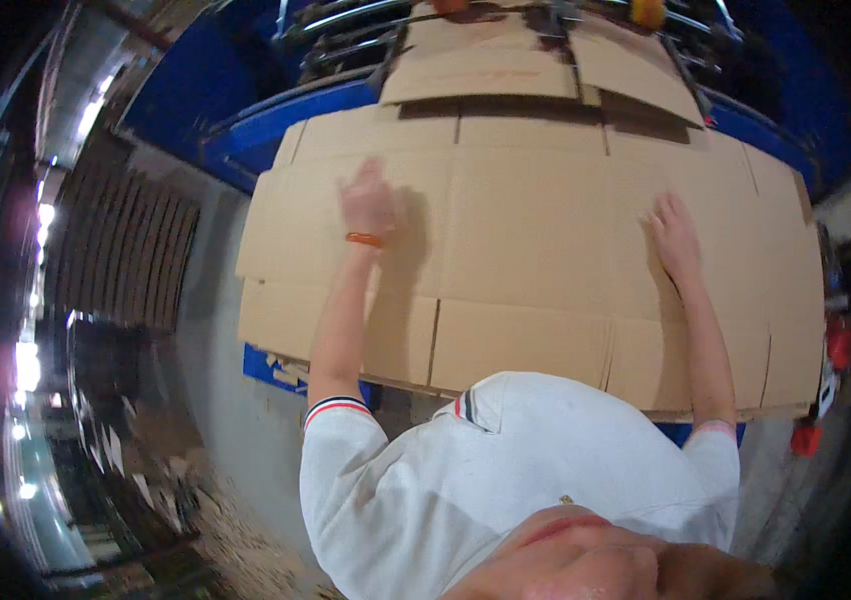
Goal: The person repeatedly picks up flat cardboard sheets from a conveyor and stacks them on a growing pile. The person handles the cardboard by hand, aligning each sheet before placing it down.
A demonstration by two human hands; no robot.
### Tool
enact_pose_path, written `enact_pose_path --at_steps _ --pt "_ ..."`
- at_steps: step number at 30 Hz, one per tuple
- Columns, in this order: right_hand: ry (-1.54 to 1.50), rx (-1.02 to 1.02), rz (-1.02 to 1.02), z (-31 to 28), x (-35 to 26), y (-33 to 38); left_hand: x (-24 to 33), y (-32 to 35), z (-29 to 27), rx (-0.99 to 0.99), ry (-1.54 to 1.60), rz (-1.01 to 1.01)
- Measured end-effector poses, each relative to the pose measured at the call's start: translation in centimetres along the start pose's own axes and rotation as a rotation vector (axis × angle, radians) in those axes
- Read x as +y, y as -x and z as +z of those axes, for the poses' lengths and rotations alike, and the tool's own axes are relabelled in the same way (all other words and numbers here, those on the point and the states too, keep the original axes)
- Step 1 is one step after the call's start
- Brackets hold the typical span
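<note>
Here, both bare arms reach forward from the short sleeves of a white shirt [555, 430], elbows nearly straight, well apart; the left hand [370, 208], an orange bracelet [364, 240] at its wrist, is over the left part of a creased cardboard sheet [530, 215], its shadow falling to the right; it is blurred, so I can't tell how far the fingers are curled; the right hand [678, 235] is over the sheet's right part, empty, fingers stretched forward and loosely together; whether its palm touches the board I can't tell; the sheet lies flat before the person, its far edge beneath more cardboard pieces [485, 72] by a blue machine frame [290, 110].
</note>
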State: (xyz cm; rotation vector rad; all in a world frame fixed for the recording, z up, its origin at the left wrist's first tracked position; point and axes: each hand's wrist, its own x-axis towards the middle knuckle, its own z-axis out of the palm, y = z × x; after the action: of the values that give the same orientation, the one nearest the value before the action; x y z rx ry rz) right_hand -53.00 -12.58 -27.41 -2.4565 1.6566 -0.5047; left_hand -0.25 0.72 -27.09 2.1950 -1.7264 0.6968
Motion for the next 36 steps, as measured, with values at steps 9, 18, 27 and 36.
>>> enact_pose_path --at_steps 9,18,27,36 --pt "0.041 0.091 -0.055 -2.7 1.2 6.2 -20.2 11.0 -3.9 -0.361 -0.325 -0.913" --pt "0.011 0.129 -0.001 -2.4 0.1 6.0 -17.8 6.9 -3.8 -0.341 -0.323 -0.821" --pt "-0.008 0.196 -0.057 -2.2 0.4 5.6 -20.3 -6.9 6.8 -0.246 -0.04 -0.871" --pt "0.052 0.252 0.001 -2.4 0.9 6.9 -23.6 -9.8 8.4 0.068 0.044 -0.905"
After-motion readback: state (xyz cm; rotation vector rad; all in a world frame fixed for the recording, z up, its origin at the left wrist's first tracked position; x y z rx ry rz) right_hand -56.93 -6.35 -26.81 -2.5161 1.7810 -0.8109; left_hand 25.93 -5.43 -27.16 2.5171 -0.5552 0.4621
